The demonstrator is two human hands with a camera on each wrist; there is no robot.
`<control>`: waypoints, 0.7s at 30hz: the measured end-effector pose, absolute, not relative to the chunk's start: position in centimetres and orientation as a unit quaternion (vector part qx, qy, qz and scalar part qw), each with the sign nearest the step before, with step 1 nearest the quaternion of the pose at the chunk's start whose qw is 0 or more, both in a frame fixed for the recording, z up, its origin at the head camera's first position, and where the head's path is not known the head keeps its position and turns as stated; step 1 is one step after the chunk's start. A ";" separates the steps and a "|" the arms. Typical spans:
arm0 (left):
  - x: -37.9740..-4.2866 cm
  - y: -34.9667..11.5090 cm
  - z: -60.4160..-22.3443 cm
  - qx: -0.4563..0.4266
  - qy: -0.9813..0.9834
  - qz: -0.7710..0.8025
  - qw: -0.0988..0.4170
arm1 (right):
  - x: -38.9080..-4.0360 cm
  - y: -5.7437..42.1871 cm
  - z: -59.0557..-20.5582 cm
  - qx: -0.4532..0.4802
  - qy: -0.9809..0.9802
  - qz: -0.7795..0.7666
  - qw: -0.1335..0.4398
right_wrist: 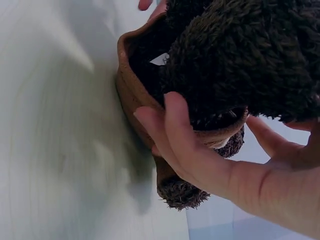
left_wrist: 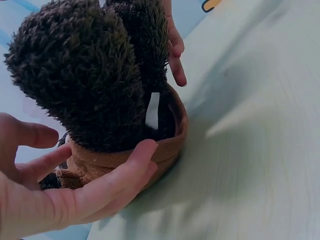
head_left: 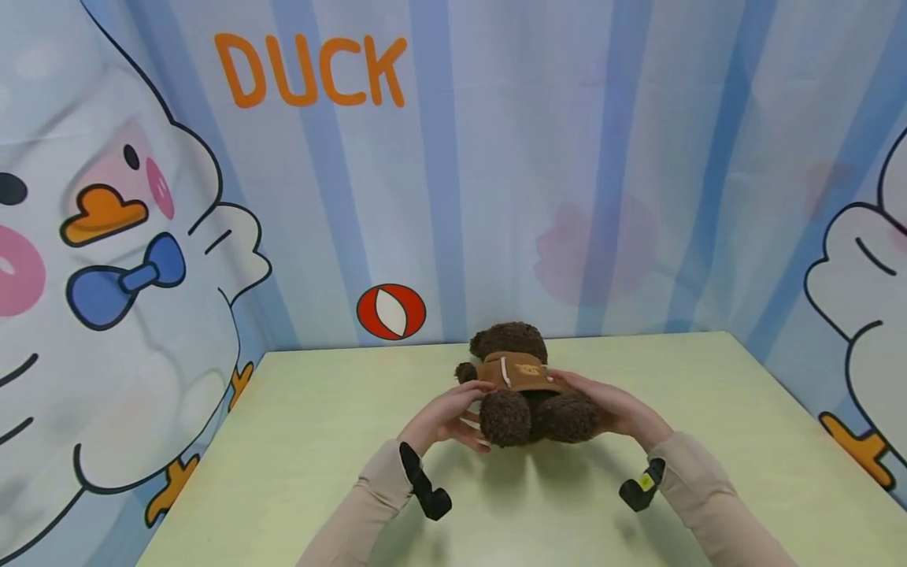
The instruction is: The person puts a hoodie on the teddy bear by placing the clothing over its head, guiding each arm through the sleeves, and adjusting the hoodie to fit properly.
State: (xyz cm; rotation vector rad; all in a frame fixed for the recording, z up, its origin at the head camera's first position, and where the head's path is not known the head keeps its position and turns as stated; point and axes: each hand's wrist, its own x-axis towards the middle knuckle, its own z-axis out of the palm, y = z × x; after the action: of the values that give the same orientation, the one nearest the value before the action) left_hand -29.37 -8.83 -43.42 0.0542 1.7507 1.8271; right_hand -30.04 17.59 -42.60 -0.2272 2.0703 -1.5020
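Observation:
A dark brown teddy bear (head_left: 506, 417) in a tan hoodie (head_left: 520, 376) lies back on the table, head away from me, both legs toward me. My left hand (head_left: 449, 413) holds its left-hand side in the head view, thumb above and fingers curved along the hoodie's hem. On the opposite side my right hand (head_left: 616, 405) grips the bear, its fingers partly hidden behind the leg. Under the legs, a white tag (left_wrist: 152, 111) shows inside the hem in the left wrist view. One small furry arm (head_left: 464, 372) sticks out beside the hoodie.
The pale yellow-green table (head_left: 319, 441) reaches back to a blue striped cloth backdrop (head_left: 496, 173) with printed ducks and orange lettering. A red and white ball (head_left: 372, 313) is printed just above the table's back edge. Each wrist wears a black camera strap (head_left: 425, 484).

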 end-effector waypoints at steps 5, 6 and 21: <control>-29.1 -8.6 -43.4 0.026 0.661 0.689 0.296 | -29.7 18.2 -42.4 -0.075 0.751 -0.583 0.300; -29.0 -8.6 -43.4 0.025 0.664 0.686 0.295 | -29.6 18.3 -42.4 -0.070 0.749 -0.586 0.302; -28.7 -11.0 -43.4 0.009 0.863 0.494 -0.104 | -28.9 22.0 -42.5 -0.108 0.926 -0.340 0.123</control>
State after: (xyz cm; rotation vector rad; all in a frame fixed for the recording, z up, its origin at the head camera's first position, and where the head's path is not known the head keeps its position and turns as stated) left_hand -28.75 -11.00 -43.35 0.0320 2.9072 1.6654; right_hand -28.86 22.02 -42.54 -0.3146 2.7014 -0.9926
